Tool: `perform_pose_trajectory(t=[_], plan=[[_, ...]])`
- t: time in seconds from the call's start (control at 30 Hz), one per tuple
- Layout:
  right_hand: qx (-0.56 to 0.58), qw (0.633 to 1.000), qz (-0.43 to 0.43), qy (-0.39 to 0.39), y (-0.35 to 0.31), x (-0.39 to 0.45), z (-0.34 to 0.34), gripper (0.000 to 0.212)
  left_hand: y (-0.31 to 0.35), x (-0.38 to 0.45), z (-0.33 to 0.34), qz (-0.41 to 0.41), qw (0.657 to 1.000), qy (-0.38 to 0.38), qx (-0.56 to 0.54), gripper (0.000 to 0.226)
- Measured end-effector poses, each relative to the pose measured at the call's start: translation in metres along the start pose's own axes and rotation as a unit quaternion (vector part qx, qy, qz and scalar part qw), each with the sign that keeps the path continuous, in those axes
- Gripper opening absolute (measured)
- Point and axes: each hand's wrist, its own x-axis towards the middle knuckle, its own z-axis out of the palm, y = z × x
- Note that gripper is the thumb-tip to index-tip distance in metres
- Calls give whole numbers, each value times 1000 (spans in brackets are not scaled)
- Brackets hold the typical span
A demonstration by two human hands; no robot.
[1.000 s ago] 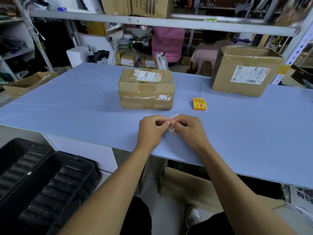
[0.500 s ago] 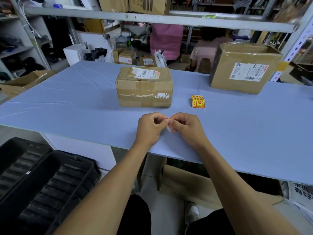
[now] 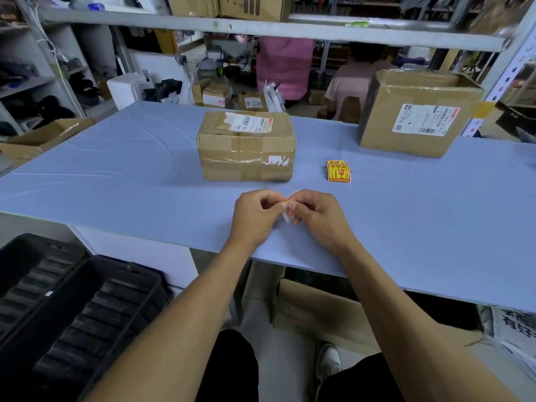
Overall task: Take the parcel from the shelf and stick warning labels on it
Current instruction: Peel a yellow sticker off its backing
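We pinch one label [image 3: 286, 210] between our left hand [image 3: 255, 214] and right hand [image 3: 317, 216], fingertips meeting on it just above the surface [image 3: 116, 175]. The parcel [image 3: 246, 146] sits beyond our hands, and the spare labels [image 3: 338, 172] lie beyond the right hand.

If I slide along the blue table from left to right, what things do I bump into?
Taped parcel → yellow labels → big box.
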Motion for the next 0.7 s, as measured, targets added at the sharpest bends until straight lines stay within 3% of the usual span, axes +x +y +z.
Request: perform_pose_trajectory(t=[0.23, 0.4, 0.57, 0.7], plan=[[28, 1000, 6, -6, -5, 0, 0, 16, -1, 3, 0, 5, 1000, -14, -25, 23], [47, 999, 19, -14, -6, 0, -4, 15, -1, 5, 0, 11, 997, -71, -7, 41], [64, 997, 31, 15, -6, 0, -4, 7, -4, 3, 1, 5, 1000, -28, 3, 13], [47, 997, 44, 33, -2, 1, -2, 9, -6, 3, 1, -12, 1000, -2, 3, 7]])
